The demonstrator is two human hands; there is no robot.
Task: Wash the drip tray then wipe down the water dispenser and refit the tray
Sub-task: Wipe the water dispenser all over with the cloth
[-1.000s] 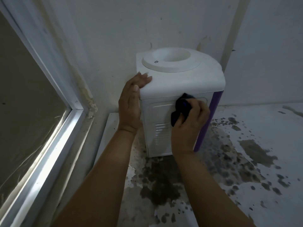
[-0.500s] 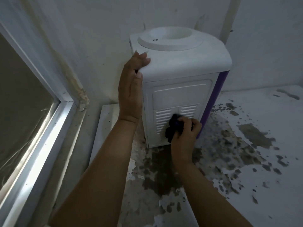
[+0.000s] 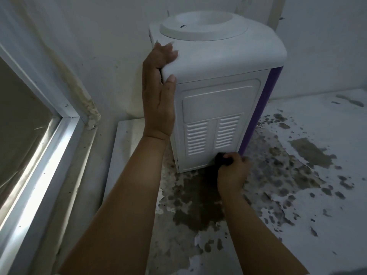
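Observation:
A white water dispenser (image 3: 220, 100) with a purple side strip stands on a stained counter, its vented panel facing me. My left hand (image 3: 158, 92) grips the top left corner of its lid, fingers over the edge. My right hand (image 3: 232, 171) is closed around a dark cloth (image 3: 222, 158) and presses it against the bottom right corner of the panel, just under the vent slots. The drip tray is not in view.
The counter surface (image 3: 317, 195) is white with dark peeled patches in front of and right of the dispenser. A window frame (image 3: 39, 165) runs along the left. White walls (image 3: 99, 46) close in behind and to the left of the dispenser.
My right hand has dragged the cloth down the panel from just under the lid to the bottom right corner. My left hand has kept its hold on the lid corner.

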